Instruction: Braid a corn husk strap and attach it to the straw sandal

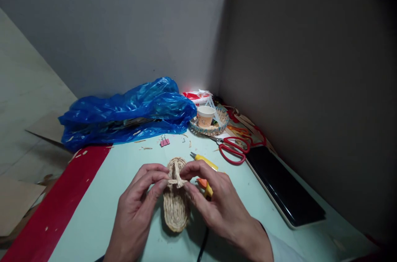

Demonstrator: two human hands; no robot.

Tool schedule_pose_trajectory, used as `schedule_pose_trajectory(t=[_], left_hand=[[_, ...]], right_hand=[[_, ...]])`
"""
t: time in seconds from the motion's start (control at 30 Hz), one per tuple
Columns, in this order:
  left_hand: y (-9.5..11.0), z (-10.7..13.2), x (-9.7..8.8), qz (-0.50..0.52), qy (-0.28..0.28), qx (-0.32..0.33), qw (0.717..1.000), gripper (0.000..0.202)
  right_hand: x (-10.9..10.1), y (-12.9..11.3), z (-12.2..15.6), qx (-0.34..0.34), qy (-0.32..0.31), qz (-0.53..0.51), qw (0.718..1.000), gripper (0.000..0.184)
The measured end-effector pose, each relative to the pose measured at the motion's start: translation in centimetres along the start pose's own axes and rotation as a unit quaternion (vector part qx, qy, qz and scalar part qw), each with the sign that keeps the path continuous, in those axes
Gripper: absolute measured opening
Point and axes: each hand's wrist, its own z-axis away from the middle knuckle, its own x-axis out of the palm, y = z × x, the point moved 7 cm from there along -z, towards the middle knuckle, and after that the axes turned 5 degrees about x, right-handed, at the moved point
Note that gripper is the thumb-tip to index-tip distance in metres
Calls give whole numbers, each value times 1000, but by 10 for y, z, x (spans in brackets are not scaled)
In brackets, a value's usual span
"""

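Observation:
A small woven straw sandal (pixel 176 208) lies on the pale green table top (pixel 102 208), toe pointing away from me. My left hand (pixel 136 208) pinches the left end of the sandal's straw strap, fingers closed. My right hand (pixel 217 200) pinches the right end of the same strap, thumb and forefinger pressed together. Under my right hand lies a yellow and orange glue gun (pixel 204 162), its black cord running toward me.
Red-handled scissors (pixel 232 150) lie at the right, beside a black tablet (pixel 283 185). A paper cup (pixel 205 116) stands in a woven basket (pixel 214 129). A blue plastic bag (pixel 130 111) fills the back. A pink binder clip (pixel 164 141) and straw scraps lie nearby.

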Motion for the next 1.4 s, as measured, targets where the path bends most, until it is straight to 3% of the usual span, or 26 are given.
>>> schedule_pose_trajectory(t=[0.1,0.17,0.3,0.4,0.73,1.0,1.17,1.23,1.3,1.4], left_hand=[[4,3,-5,-29,50,14,998,11],[11,6,-11,-73,97,57,991,18],[37,13,0,-200,73,221,952,31],[50,18,6,-233,76,284,927,35],[58,29,13,-243,116,316,910,48],[55,26,13,-214,105,284,929,44],[47,23,-2,-225,157,206,939,37],[32,19,-15,-190,193,111,956,28],[10,14,-21,-102,194,-14,976,28],[-21,10,0,129,112,-182,968,41]], right_hand=[[0,2,1,11,8,-12,1000,14],[-1,4,2,16,26,-15,999,15],[-2,0,5,-16,63,-16,998,14],[-1,-6,7,-57,80,-13,995,15],[3,-10,14,-78,83,-5,994,19],[2,-9,12,-70,80,-13,994,18],[-6,-5,8,-32,96,-8,995,13],[-10,0,4,1,100,-24,995,11],[-12,5,1,29,95,-50,994,8],[-14,9,-2,47,83,-85,992,7]])
